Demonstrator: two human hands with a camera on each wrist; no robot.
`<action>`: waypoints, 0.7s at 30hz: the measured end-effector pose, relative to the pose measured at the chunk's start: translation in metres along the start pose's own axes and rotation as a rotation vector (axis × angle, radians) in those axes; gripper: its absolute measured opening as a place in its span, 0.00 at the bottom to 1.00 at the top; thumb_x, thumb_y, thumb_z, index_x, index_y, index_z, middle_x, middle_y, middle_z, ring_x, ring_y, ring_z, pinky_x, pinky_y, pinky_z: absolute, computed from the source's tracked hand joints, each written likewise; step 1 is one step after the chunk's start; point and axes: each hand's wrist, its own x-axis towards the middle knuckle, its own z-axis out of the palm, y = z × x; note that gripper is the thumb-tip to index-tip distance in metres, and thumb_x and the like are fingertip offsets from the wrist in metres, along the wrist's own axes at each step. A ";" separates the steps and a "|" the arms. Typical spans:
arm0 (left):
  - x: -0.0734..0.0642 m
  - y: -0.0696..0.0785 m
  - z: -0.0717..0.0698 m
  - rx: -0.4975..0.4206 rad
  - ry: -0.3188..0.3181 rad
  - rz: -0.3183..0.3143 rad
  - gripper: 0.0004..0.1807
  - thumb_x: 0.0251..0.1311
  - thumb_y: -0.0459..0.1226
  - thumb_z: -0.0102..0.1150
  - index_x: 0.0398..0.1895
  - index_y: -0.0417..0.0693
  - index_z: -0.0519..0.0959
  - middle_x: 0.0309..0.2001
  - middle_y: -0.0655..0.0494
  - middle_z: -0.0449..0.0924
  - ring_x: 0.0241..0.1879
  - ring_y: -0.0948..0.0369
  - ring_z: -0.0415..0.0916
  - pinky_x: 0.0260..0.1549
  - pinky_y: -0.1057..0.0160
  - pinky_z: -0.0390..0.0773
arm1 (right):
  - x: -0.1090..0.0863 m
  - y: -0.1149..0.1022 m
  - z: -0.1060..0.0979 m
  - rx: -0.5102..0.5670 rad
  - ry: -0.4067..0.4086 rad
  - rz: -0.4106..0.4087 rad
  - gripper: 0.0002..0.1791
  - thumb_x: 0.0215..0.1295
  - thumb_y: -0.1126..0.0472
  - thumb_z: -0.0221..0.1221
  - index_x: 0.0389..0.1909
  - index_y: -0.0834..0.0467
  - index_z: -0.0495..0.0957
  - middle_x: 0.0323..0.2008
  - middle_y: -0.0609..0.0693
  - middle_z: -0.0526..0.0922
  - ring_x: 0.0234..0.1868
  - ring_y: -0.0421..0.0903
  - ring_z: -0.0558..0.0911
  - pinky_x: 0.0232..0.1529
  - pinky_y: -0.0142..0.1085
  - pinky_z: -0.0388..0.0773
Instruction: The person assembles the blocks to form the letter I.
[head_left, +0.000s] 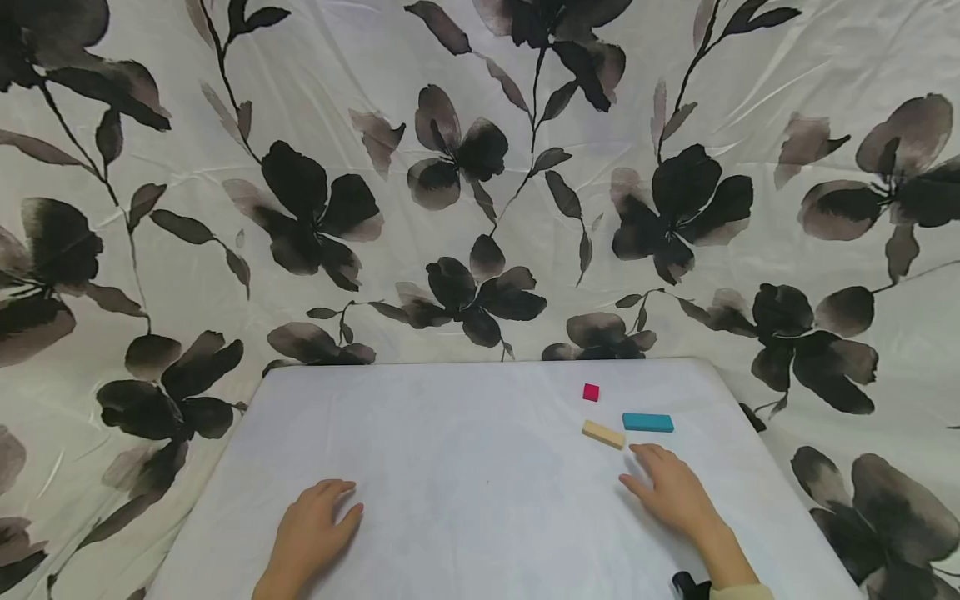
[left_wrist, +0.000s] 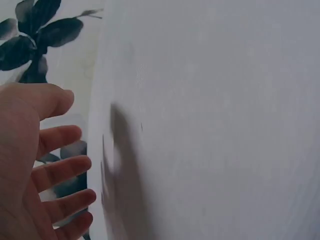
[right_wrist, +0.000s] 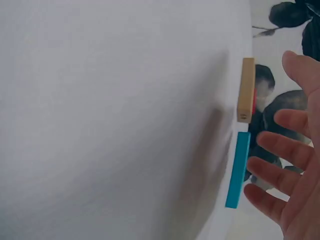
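Note:
My right hand (head_left: 672,494) hovers over the right part of the white table, fingers loosely spread and holding nothing. Just beyond its fingertips lie a natural wood block (head_left: 603,434), set at a slant, and a longer blue block (head_left: 648,422). A small red cube (head_left: 591,392) sits farther back; in the right wrist view only a sliver of it shows behind the wood block (right_wrist: 246,90). On the left side, my left hand (head_left: 311,529) is held near the table with relaxed fingers, and no object is near it.
The white table (head_left: 450,433) has a far edge running across the middle of the head view. Behind it and at both sides hangs pale cloth (head_left: 570,250) with dark flowers. A black strap or device (head_left: 691,586) is at the right wrist, by a yellowish sleeve.

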 end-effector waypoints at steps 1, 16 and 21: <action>0.000 0.002 0.001 -0.009 0.001 0.005 0.19 0.54 0.47 0.68 0.46 0.45 0.83 0.49 0.44 0.80 0.49 0.42 0.76 0.45 0.39 0.71 | 0.001 -0.001 -0.002 0.015 -0.007 0.008 0.32 0.61 0.45 0.64 0.59 0.62 0.75 0.57 0.60 0.76 0.59 0.60 0.73 0.56 0.57 0.67; 0.007 0.061 0.025 -0.153 -0.011 0.079 0.17 0.54 0.45 0.69 0.46 0.50 0.83 0.51 0.51 0.80 0.55 0.47 0.74 0.50 0.41 0.70 | 0.024 0.005 -0.032 0.151 -0.030 0.077 0.23 0.64 0.51 0.63 0.54 0.62 0.79 0.53 0.59 0.80 0.57 0.60 0.75 0.54 0.57 0.70; 0.011 0.086 0.041 -0.150 0.010 0.152 0.16 0.52 0.44 0.70 0.44 0.51 0.84 0.49 0.54 0.81 0.53 0.49 0.75 0.49 0.44 0.72 | 0.032 0.016 -0.040 0.169 -0.013 0.078 0.22 0.63 0.55 0.64 0.53 0.65 0.79 0.52 0.62 0.80 0.56 0.63 0.75 0.54 0.58 0.69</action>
